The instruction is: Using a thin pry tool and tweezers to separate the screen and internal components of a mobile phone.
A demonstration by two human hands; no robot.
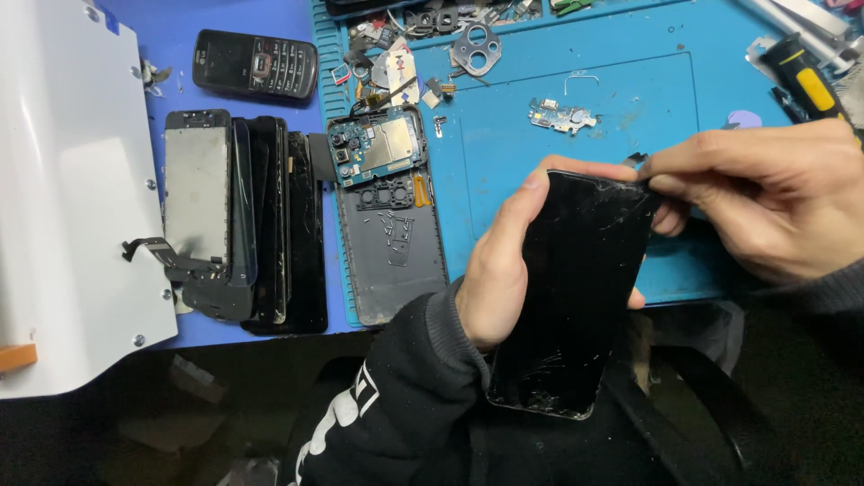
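My left hand (499, 265) grips a black smartphone (576, 288) with a cracked screen, holding it tilted over my lap at the table's front edge. My right hand (765, 193) pinches the phone's top right corner, where a small dark piece (639, 160) sticks out between the fingertips. Whether that piece is a tool or part of the phone I cannot tell. Both sleeves are dark.
An opened phone back (391, 243) with its circuit board (376, 148) lies on the blue mat (576, 99). Left of it lies a stack of black screens (243, 216), an old keypad phone (255, 63) and a white panel (63, 180). Small parts and a yellow-black tool (805, 81) lie farther back.
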